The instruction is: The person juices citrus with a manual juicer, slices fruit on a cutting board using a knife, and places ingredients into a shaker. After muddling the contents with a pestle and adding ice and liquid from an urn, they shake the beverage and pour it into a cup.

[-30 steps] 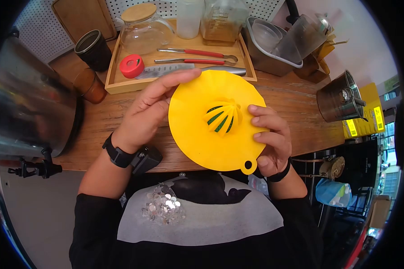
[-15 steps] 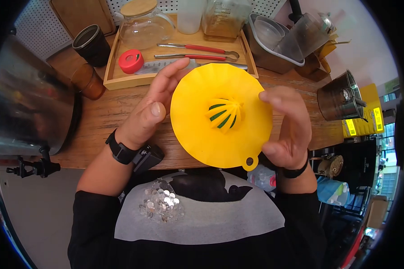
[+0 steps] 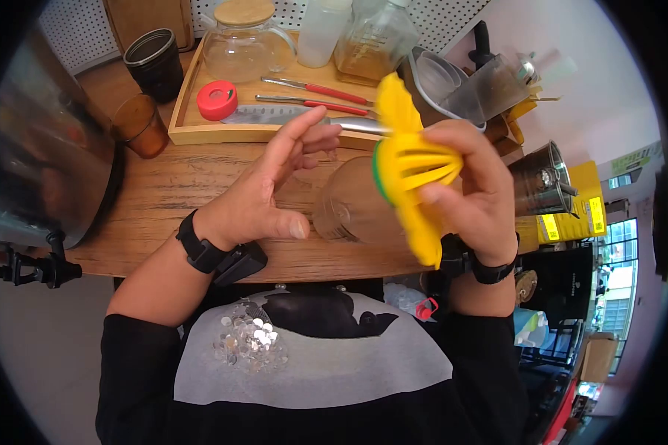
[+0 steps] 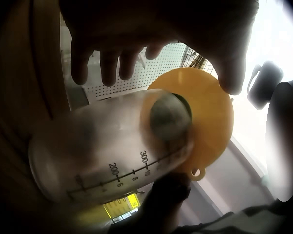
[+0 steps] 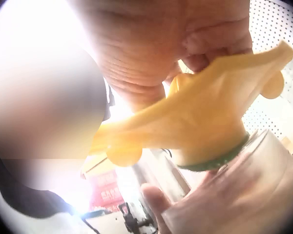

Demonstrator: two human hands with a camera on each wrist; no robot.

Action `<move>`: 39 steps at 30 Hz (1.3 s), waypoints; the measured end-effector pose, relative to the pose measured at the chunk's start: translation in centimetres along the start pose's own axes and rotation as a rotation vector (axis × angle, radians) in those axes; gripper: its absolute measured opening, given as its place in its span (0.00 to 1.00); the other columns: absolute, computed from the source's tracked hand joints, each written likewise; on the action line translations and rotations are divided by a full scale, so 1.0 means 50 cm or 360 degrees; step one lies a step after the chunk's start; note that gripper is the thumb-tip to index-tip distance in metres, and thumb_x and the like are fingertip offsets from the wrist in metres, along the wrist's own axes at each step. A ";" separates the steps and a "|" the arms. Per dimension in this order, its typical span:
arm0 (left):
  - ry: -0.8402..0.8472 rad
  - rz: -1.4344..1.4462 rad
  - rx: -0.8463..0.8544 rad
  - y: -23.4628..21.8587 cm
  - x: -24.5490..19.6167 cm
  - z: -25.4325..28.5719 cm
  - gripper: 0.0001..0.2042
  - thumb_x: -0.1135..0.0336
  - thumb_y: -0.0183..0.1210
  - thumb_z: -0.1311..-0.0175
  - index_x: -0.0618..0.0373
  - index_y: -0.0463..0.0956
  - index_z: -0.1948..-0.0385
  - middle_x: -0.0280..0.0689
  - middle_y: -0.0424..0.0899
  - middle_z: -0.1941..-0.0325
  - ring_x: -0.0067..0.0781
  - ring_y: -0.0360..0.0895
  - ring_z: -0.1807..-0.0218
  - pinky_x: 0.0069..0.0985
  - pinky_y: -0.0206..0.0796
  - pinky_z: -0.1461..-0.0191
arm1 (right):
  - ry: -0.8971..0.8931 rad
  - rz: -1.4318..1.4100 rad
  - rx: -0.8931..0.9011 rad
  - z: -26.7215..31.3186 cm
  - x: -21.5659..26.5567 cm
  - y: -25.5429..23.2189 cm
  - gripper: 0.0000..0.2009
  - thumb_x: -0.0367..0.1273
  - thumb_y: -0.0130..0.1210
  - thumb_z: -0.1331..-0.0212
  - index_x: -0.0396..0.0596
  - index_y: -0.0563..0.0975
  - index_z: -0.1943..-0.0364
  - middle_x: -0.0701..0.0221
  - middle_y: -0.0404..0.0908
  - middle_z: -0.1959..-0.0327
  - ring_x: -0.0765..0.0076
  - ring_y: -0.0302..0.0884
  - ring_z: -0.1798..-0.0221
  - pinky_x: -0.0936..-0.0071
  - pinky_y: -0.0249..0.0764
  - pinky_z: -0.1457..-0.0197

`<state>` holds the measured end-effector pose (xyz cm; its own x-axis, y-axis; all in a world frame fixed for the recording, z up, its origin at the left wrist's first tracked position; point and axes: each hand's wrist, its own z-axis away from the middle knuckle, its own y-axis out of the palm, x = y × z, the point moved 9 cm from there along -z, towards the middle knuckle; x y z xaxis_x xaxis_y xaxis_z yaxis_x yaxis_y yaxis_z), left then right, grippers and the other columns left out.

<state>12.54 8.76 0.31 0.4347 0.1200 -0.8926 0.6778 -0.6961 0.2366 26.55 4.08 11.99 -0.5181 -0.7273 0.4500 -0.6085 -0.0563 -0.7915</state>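
"Change?"
"I see the left hand (image 3: pixel 254 194) empty, fingers loose; the right hand (image 3: pixel 481 199) now grips the yellow juicer (image 3: pixel 407 182) by its ribbed cone (image 3: pixel 429 165), tipped on edge above the bench (image 3: pixel 171 222). That brings the measuring cup (image 3: pixel 350 206) into view."
"Its look?"
"Wavy-rimmed with a green collar (image 3: pixel 381 172); blur hides whether it touches the measuring cup."

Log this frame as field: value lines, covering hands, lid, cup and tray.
right hand: grips the yellow lid by its ribbed middle
left hand: fingers spread, holding nothing, near the clear cup
lid pose: tilted; green part toward the cup
lid-cup contact: cannot tell
cup markings: 200 and 300 legible, left wrist view
tray: holds red ring, knife, two red-handled tools, glass pitcher
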 end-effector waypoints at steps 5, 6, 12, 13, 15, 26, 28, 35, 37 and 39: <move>0.0470 -0.0722 -0.0073 0.031 -0.090 -0.005 0.56 0.45 0.75 0.58 0.58 0.48 0.29 0.49 0.58 0.29 0.46 0.56 0.27 0.39 0.48 0.27 | 0.0524 -0.2339 -0.0749 0.056 -0.085 0.002 0.24 0.28 0.58 0.39 0.40 0.66 0.39 0.60 0.76 0.43 0.64 0.76 0.44 0.66 0.75 0.42; 0.0614 -0.1014 -0.0060 0.052 -0.119 -0.006 0.54 0.46 0.75 0.57 0.58 0.51 0.30 0.49 0.58 0.29 0.47 0.58 0.28 0.40 0.49 0.27 | 0.0524 -0.2259 -0.0721 0.054 -0.083 0.004 0.24 0.28 0.58 0.39 0.40 0.67 0.39 0.60 0.76 0.43 0.64 0.77 0.44 0.66 0.75 0.43; 0.0874 -0.1319 -0.0135 0.101 -0.202 -0.030 0.46 0.51 0.75 0.58 0.56 0.61 0.35 0.48 0.61 0.31 0.50 0.60 0.30 0.40 0.54 0.30 | 0.0511 -0.1842 -0.0547 0.045 -0.068 0.021 0.22 0.28 0.56 0.38 0.40 0.68 0.40 0.61 0.77 0.43 0.66 0.77 0.44 0.68 0.75 0.43; 0.0864 -0.1303 -0.0137 0.099 -0.202 -0.036 0.46 0.49 0.75 0.59 0.56 0.63 0.36 0.46 0.62 0.31 0.48 0.60 0.30 0.38 0.54 0.30 | 0.0510 -0.1778 -0.0527 0.045 -0.067 0.023 0.22 0.28 0.56 0.38 0.40 0.68 0.40 0.61 0.77 0.43 0.66 0.77 0.45 0.68 0.75 0.43; 0.0812 -0.1231 -0.0101 0.098 -0.203 -0.044 0.43 0.53 0.74 0.58 0.57 0.65 0.37 0.45 0.64 0.33 0.47 0.62 0.32 0.37 0.55 0.31 | 0.0516 -0.1648 -0.0501 0.045 -0.067 0.028 0.21 0.27 0.56 0.37 0.40 0.68 0.40 0.61 0.77 0.44 0.66 0.77 0.45 0.68 0.75 0.43; 0.0447 -0.1416 0.0037 0.105 -0.186 -0.067 0.31 0.66 0.69 0.57 0.58 0.72 0.44 0.42 0.75 0.46 0.40 0.71 0.40 0.32 0.59 0.34 | 0.0603 -0.1407 -0.0871 0.128 -0.183 0.008 0.11 0.30 0.51 0.32 0.40 0.76 0.51 0.71 0.81 0.56 0.76 0.78 0.54 0.80 0.73 0.48; 0.0329 -0.1552 0.0085 0.111 -0.162 -0.068 0.31 0.67 0.69 0.58 0.57 0.72 0.45 0.43 0.74 0.45 0.42 0.71 0.40 0.33 0.60 0.34 | 0.0635 -0.1429 -0.0928 0.145 -0.204 0.024 0.10 0.31 0.48 0.31 0.41 0.76 0.52 0.70 0.81 0.57 0.76 0.78 0.55 0.79 0.72 0.48; 0.0116 -0.1775 0.0232 0.118 -0.111 -0.059 0.32 0.68 0.68 0.58 0.57 0.71 0.44 0.46 0.74 0.44 0.48 0.71 0.40 0.36 0.61 0.34 | 0.0585 -0.1497 -0.0853 0.163 -0.227 0.062 0.10 0.31 0.48 0.31 0.41 0.76 0.53 0.68 0.81 0.57 0.75 0.77 0.56 0.76 0.72 0.49; 0.0179 -0.1801 0.0212 0.121 -0.120 -0.056 0.33 0.68 0.68 0.58 0.56 0.70 0.43 0.46 0.74 0.44 0.48 0.71 0.40 0.36 0.61 0.34 | 0.0617 -0.1494 -0.0821 0.169 -0.234 0.077 0.10 0.31 0.48 0.31 0.41 0.75 0.52 0.68 0.81 0.55 0.75 0.77 0.55 0.76 0.73 0.49; 0.0142 -0.1812 0.0211 0.115 -0.116 -0.055 0.34 0.66 0.68 0.57 0.57 0.69 0.41 0.46 0.73 0.42 0.47 0.70 0.38 0.36 0.60 0.33 | 0.0597 -0.1491 -0.0807 0.167 -0.229 0.077 0.11 0.31 0.48 0.31 0.42 0.74 0.50 0.67 0.80 0.54 0.74 0.77 0.53 0.75 0.72 0.47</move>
<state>15.52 6.01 7.90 -0.3459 0.7732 -0.5315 0.6390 -0.2206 -0.7369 35.17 6.45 0.34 0.1749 -0.2881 0.9415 -0.9816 -0.1255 0.1439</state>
